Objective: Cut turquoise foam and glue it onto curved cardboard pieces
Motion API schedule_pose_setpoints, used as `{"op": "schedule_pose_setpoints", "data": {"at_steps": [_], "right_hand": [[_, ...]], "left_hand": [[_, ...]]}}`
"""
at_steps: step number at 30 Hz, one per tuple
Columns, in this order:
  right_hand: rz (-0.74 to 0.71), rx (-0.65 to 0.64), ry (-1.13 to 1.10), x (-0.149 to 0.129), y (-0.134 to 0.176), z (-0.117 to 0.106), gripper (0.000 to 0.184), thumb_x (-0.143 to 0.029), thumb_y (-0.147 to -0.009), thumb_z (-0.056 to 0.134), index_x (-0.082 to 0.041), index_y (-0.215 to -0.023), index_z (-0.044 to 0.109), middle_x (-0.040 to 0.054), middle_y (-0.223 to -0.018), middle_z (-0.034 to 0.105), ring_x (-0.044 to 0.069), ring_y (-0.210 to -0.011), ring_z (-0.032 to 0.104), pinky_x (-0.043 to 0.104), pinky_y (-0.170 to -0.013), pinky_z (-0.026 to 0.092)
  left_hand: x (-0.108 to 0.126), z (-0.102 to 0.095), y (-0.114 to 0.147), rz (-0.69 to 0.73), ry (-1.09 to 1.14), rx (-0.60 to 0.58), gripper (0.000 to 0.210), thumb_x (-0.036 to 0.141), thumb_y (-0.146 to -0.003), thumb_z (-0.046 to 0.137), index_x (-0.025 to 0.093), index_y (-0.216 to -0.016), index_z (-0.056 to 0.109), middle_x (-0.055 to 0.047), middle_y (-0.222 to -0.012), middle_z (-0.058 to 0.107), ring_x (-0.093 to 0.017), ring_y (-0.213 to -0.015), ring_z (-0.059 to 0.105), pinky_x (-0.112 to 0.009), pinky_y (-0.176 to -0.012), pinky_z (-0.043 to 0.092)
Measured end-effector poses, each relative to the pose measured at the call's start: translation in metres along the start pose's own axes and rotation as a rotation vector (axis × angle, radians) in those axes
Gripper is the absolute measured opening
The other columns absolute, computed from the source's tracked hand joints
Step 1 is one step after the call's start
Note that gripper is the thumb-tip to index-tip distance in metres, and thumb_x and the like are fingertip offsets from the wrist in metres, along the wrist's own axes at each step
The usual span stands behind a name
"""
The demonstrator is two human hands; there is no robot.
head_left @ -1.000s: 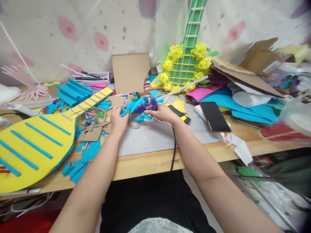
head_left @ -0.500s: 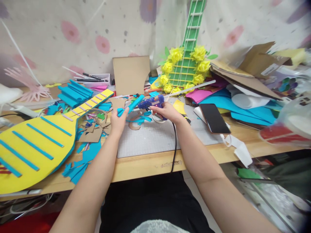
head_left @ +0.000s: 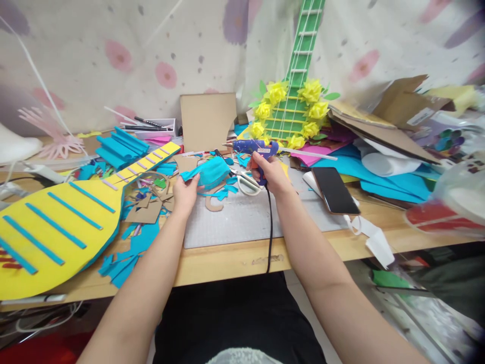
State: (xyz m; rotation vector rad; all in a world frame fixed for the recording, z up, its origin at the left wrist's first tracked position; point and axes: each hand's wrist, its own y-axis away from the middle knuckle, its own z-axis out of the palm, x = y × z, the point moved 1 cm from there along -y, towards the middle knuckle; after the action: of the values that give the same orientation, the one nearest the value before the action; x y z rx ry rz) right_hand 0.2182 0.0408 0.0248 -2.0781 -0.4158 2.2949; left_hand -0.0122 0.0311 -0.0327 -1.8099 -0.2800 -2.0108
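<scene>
My left hand (head_left: 185, 193) pinches the left end of a piece of blue crepe paper (head_left: 212, 174), its broad face turned up over the grey cutting mat (head_left: 227, 227). In my right hand (head_left: 271, 174) is a blue hot glue gun (head_left: 250, 147), its nozzle pointing left, above and apart from the paper. A clear glue stick (head_left: 310, 153) juts from the gun's back, and a black cord (head_left: 270, 227) hangs from its handle. White-handled scissors (head_left: 248, 184) lie on the mat beneath the gun. A curved cardboard scrap (head_left: 214, 204) rests near the paper.
A yellow guitar-shaped craft (head_left: 49, 227) with blue strips lies at left, beside blue and cardboard scraps (head_left: 144, 211). A green one (head_left: 299, 76) with yellow paper flowers leans at the back. To the right are a phone (head_left: 335, 189), coloured paper (head_left: 394, 177) and a bucket (head_left: 447, 202).
The glue gun has lifted and its nozzle has come away from the blue paper. The paper has turned from a narrow edge to its broad face, uncovering the scissors.
</scene>
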Motion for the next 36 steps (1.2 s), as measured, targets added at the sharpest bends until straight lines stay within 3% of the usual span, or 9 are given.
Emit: {"op": "schedule_pose_setpoints", "data": {"at_steps": [5,15,23,31,36], "right_hand": [[0.019,0.011,-0.077,0.002,-0.002,0.003,0.044,-0.058,-0.069,0.065,-0.017,-0.061,0.051,-0.0016,-0.056,0.052,0.004,-0.041,0.036,0.019,-0.036,0.029],[0.032,0.043,-0.14,0.009,-0.005,0.006,0.043,-0.057,-0.066,0.068,-0.018,-0.061,0.053,-0.0021,-0.052,0.051,0.004,-0.04,0.036,0.019,-0.035,0.028],[0.068,0.116,-0.217,0.017,-0.008,0.012,0.044,-0.059,-0.064,0.068,-0.017,-0.064,0.053,-0.0008,-0.061,0.058,0.003,-0.04,0.038,0.019,-0.035,0.03],[0.103,0.162,-0.29,0.021,-0.01,0.011,0.044,-0.056,-0.06,0.072,-0.017,-0.065,0.052,-0.0011,-0.062,0.061,0.003,-0.04,0.039,0.019,-0.035,0.03],[0.121,0.172,-0.307,0.023,-0.011,0.012,0.044,-0.055,-0.059,0.073,-0.017,-0.067,0.053,-0.0025,-0.059,0.059,0.003,-0.039,0.039,0.018,-0.035,0.031]], "left_hand": [[0.0,-0.004,-0.001,0.001,-0.14,0.026,0.025,0.028,-0.066,0.067,0.016,-0.083,0.054,-0.002,-0.075,0.064,-0.008,-0.044,0.053,-0.022,-0.039,0.045],[0.016,-0.001,0.003,-0.132,-0.029,0.11,0.042,0.011,-0.057,0.07,0.018,-0.092,0.048,0.002,-0.076,0.061,-0.009,-0.053,0.055,-0.019,-0.043,0.043],[0.015,-0.001,0.002,-0.194,0.095,0.111,0.056,0.011,-0.048,0.077,0.019,-0.096,0.049,-0.001,-0.083,0.06,-0.012,-0.063,0.059,-0.021,-0.045,0.045],[0.012,-0.005,-0.001,-0.186,0.092,0.137,0.047,0.018,-0.045,0.079,0.018,-0.082,0.048,0.006,-0.062,0.055,-0.005,-0.041,0.043,-0.017,-0.033,0.026],[0.016,-0.003,0.0,-0.235,0.178,0.06,0.044,0.017,-0.043,0.079,0.016,-0.08,0.054,0.002,-0.068,0.061,-0.008,-0.049,0.052,-0.017,-0.038,0.036]]}}
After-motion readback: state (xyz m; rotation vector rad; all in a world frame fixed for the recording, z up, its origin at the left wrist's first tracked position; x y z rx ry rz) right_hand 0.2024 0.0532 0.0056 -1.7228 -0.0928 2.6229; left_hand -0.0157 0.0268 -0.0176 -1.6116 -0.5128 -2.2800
